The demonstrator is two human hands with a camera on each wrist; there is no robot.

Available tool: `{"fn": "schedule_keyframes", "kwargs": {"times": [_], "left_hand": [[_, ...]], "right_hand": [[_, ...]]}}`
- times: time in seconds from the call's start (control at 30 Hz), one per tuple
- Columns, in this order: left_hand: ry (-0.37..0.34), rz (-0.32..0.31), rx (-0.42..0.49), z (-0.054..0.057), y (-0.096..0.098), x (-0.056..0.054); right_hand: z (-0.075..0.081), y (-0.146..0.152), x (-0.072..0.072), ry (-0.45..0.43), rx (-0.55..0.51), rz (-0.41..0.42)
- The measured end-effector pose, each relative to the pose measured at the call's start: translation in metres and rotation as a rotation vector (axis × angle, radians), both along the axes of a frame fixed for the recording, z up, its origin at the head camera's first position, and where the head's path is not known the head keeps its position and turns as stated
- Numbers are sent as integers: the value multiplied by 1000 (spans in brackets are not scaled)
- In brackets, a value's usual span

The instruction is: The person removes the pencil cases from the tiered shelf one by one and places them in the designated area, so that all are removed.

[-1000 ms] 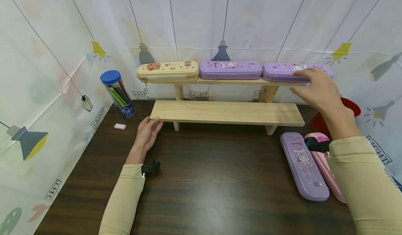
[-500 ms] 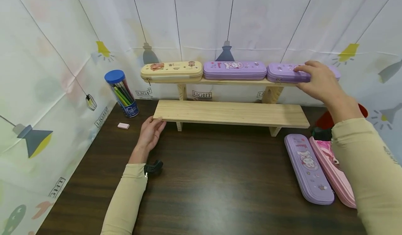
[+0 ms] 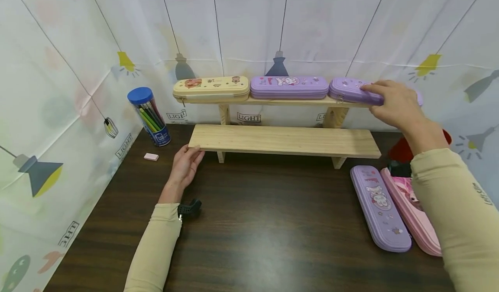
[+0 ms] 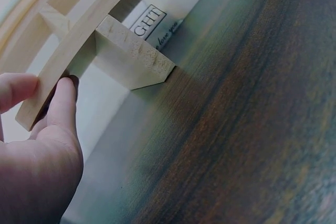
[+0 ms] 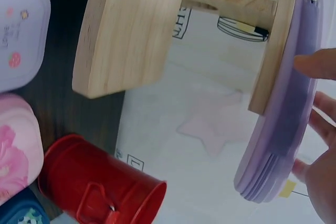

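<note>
A two-tier wooden shelf (image 3: pixel 284 139) stands at the back of the table. My left hand (image 3: pixel 182 167) pinches the front left corner of its lower board, thumb on top and fingers beneath, as the left wrist view shows. On the upper board lie a cream pencil case (image 3: pixel 212 90), a purple pencil case (image 3: pixel 289 88) in the middle and another purple pencil case (image 3: pixel 348 88) at the right. My right hand (image 3: pixel 397 105) grips that right case, thumb (image 5: pixel 315 65) on its front side and fingers over the top. The case's end overhangs the board in the right wrist view.
On the table at right lie a purple pencil case (image 3: pixel 381 209) and a pink pencil case (image 3: pixel 415 218), partly behind my right sleeve. A red metal bucket (image 5: pixel 100 179) stands behind them. At left are a blue-lidded pencil tub (image 3: pixel 149 116) and a small eraser (image 3: pixel 151 157).
My right hand has come down from just in front of the right purple case and taken hold of it. The case's right end now shows slightly farther right and lower. My left hand stays put.
</note>
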State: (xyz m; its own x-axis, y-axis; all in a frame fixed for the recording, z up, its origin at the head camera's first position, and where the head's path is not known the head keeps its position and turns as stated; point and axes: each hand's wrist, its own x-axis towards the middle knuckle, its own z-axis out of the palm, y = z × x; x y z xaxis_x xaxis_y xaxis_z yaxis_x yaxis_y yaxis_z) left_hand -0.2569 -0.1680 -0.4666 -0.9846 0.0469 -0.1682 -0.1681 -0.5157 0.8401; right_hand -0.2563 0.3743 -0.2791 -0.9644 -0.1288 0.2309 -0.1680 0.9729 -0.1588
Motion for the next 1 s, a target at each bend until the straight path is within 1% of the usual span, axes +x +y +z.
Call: {"fn": "schedule_keyframes", "kwargs": {"times": [0.07,0.13,0.3,0.4,0.5,0.57,0.83,0.9,1.0], "left_hand": [[2,4,10,-1,0,0],[2,5,12,-1,1,0],[-5,-1,-1,-1,2,0],[1,-7,-5,-1,3,0],[15,-12,-5,-1,2,0],[21,-15,-6,0,2,0],[13,-9,1,-2,1,-1],[13,-5,4,-2,0,-1],[8,-1,7,-1,-1,0]], "right_hand": [[0,1,1,-6,31,2],[-1,4,2,-19,35,4],[-3,10,3,-76,-41,8],[-1,13,5,-112,-15,-6],[2,15,7,-118,25,-11],[3,16,8,-118,27,-9],[3,17,13,-133,-77,22],[3,17,15,-140,-89,25],[0,18,18,-134,-103,52]]}}
